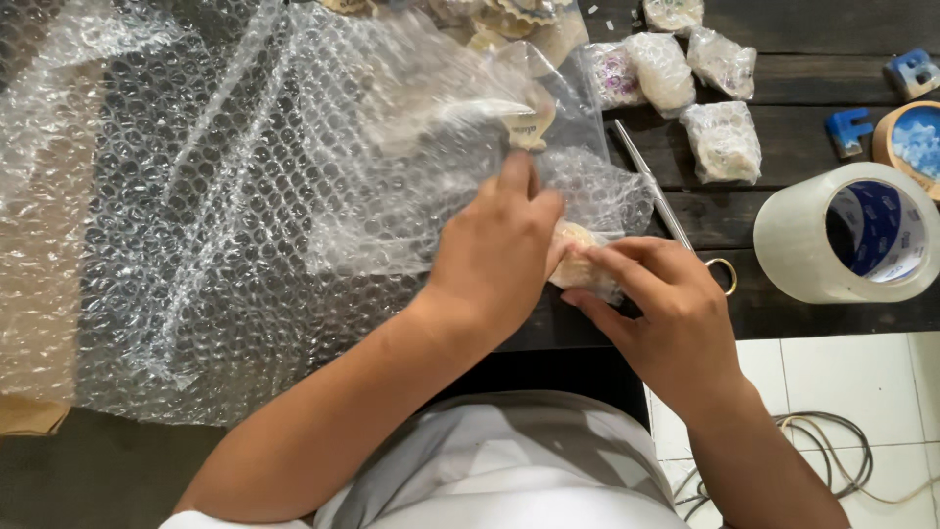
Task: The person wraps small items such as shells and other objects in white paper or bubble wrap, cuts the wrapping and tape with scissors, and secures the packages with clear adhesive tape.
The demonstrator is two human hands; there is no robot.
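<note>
- Left of the tape roll (850,235), a bubble-wrap sheet (225,206) spreads over the dark table (803,108), supplying wrapping stock.
- Left hand (494,255) presses flat, fingers together, pinning wrap over a small pale item (578,264).
- Right hand (666,309) pinches the item's edge, fingers narrow, folding wrap.
- Scissors (666,206) lie between item and roll; wrapped bundles (723,142) sit behind.

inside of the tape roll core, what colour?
Dark blue with white markings, inside the tape roll at right of the head view.
</note>
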